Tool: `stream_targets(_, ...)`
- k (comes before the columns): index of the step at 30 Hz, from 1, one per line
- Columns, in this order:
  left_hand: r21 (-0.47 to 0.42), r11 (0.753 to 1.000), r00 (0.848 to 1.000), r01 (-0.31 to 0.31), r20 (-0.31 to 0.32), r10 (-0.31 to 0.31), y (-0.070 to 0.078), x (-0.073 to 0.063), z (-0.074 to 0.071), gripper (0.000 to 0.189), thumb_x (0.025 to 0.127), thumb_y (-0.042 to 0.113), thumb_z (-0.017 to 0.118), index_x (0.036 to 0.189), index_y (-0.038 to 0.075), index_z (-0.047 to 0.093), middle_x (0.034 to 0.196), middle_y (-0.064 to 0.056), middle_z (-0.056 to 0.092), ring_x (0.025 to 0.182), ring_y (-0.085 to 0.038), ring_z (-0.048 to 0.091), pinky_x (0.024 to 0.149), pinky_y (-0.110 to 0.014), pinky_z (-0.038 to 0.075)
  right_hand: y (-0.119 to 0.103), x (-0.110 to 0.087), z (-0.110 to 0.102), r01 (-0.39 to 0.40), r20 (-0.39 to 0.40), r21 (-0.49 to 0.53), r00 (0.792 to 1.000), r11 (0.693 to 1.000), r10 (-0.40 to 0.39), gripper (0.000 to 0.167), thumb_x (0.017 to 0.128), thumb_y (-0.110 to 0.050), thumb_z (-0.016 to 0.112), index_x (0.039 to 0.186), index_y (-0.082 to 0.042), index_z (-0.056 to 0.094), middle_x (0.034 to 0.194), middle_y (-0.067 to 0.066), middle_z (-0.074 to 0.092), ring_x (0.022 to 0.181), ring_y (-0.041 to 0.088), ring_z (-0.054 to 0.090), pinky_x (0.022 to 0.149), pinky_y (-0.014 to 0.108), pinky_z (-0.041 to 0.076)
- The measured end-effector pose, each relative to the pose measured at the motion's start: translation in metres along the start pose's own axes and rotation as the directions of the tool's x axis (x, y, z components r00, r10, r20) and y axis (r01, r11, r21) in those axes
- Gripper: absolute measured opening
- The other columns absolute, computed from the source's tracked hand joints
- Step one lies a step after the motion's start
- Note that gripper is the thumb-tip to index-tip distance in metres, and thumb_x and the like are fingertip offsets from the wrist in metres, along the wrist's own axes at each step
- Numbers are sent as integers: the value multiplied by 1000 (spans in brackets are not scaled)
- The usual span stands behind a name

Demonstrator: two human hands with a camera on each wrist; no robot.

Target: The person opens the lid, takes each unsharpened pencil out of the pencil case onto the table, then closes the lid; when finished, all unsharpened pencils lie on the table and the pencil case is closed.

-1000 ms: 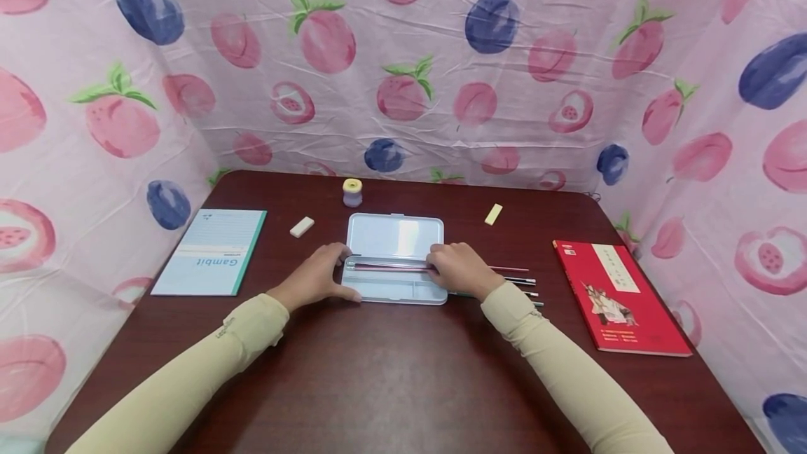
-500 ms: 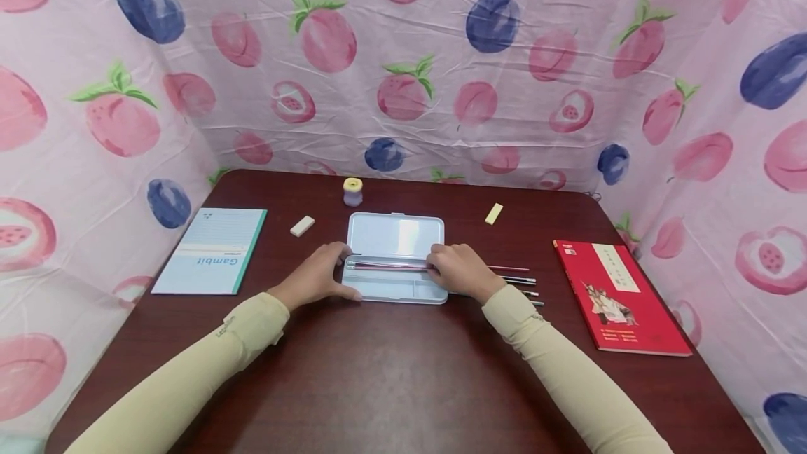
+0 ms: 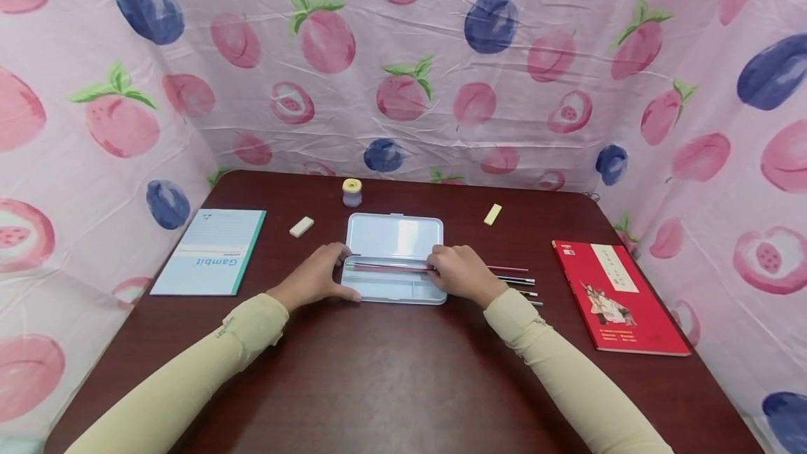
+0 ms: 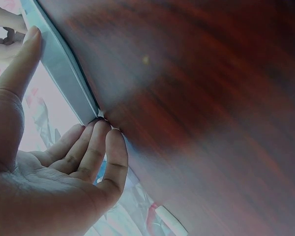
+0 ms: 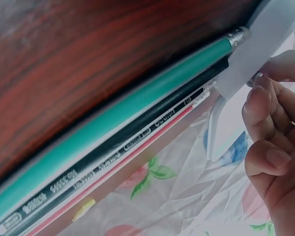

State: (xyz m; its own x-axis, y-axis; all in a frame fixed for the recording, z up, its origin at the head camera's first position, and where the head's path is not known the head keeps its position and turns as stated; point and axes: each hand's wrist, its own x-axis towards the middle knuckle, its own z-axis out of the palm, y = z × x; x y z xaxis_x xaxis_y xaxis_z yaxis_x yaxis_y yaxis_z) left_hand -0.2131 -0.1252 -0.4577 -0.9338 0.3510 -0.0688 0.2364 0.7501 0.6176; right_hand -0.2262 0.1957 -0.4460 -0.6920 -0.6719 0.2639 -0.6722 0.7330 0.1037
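An open pale blue pencil case [image 3: 378,292] lies mid-table, its lid [image 3: 375,235] tipped back. My left hand [image 3: 315,274] holds the case's left end, thumb at the front edge and fingers at the back corner; the left wrist view shows the thumb [image 4: 25,64] against the case wall. A red pencil [image 3: 391,269] lies lengthwise in the rear of the case. At its right end my right hand [image 3: 462,270] pinches it between thumb and finger, mostly hidden by the fingers. Beside the case's right end, several pencils, among them a green pencil [image 5: 137,108] and a black one, lie on the table.
A blue-white notebook [image 3: 211,254] lies at left, a red book [image 3: 621,300] at right. Behind the case are a white eraser [image 3: 302,226], a yellow-topped small container [image 3: 352,193] and a yellow strip [image 3: 493,214]. Fruit-print curtain [image 3: 403,139] surrounds the table.
Both hands stay almost in place at the pencil case. The red pencil's left end seems to have settled slightly lower in the case; otherwise little differs.
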Motion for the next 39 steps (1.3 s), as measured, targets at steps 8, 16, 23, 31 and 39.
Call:
stream_targets(8, -2, 1000, 1000, 0, 5, 0, 0, 0, 0, 93, 73, 46, 99, 142, 4, 54, 132, -15, 62, 122, -28, 57, 112, -48, 53, 5, -14, -6, -38, -15, 10, 999, 999, 38, 9, 88, -13, 83, 85, -10, 75, 79, 4, 67, 59, 15, 60, 56, 34, 54)
stream_targets(16, 1, 1000, 1000, 1, 5, -1, 0, 1, 0, 92, 73, 45, 99, 142, 4, 54, 132, -15, 62, 121, -28, 57, 111, -48, 53, 12, -30, -7, -33, -76, -6, 997, 999, 32, 11, 86, -14, 86, 85, -10, 76, 78, 2, 65, 57, 13, 56, 53, 31, 51)
stream_targets(23, 6, 1000, 1000, 6, 4, -6, 0, 1, 0, 93, 73, 45, 99, 142, 3, 54, 132, -15, 62, 121, -28, 57, 111, -47, 53, 14, -45, -11, -54, -81, -5, 995, 999, 53, 10, 85, -13, 86, 86, -13, 76, 80, -1, 66, 56, 10, 55, 52, 28, 50)
stream_targets(31, 1, 1000, 1000, 1, 2, -1, 2, 0, -1, 92, 73, 45, 99, 141, 3, 54, 131, -15, 62, 121, -28, 57, 111, -47, 53, 18, -60, -18, -92, -57, 41, 994, 995, 94, 12, 84, -12, 87, 86, -13, 75, 80, -1, 66, 58, 9, 55, 55, 28, 52)
stream_targets(39, 5, 1000, 1000, 9, 4, -9, 2, 0, -1, 92, 73, 46, 99, 142, 3, 54, 132, -16, 62, 121, -29, 57, 111, -48, 53, 21, -72, -20, -115, -55, 48, 992, 992, 117, 14, 83, -13, 88, 86, -14, 75, 81, -2, 68, 59, 8, 57, 56, 27, 53)
